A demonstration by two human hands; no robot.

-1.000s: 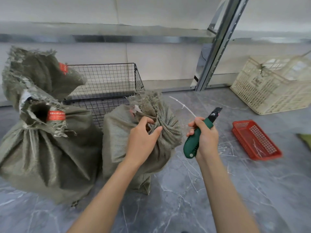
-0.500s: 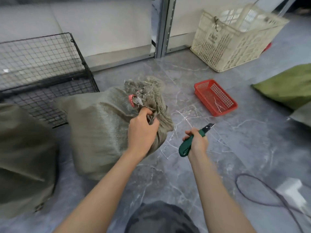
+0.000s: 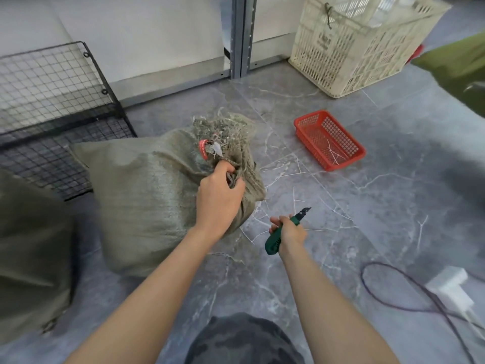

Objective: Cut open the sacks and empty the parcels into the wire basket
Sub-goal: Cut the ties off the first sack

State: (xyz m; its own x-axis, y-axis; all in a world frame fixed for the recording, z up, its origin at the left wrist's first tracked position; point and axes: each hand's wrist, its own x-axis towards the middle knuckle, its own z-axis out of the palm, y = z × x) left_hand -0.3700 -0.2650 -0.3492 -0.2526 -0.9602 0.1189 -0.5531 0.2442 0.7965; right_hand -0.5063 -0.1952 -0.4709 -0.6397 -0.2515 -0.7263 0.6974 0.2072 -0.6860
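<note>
A grey-green woven sack leans on the grey floor in the middle, its frayed neck tied shut with a red tag. My left hand grips the bunched neck just below the tie. My right hand holds a green utility knife, its dark tip pointing up and right, a short way to the right of the sack and apart from it. The black wire basket stands at the back left behind the sack. A second sack fills the left edge.
A red plastic tray with a few white strips lies to the right. A cream plastic crate stands at the back right beside a metal shelf post. A white plug and dark cable lie at the lower right. Green fabric shows at the right edge.
The view has tilted down and right. The sack has tipped over toward the basket under my left hand. My right hand with the knife has dropped lower, away from the neck.
</note>
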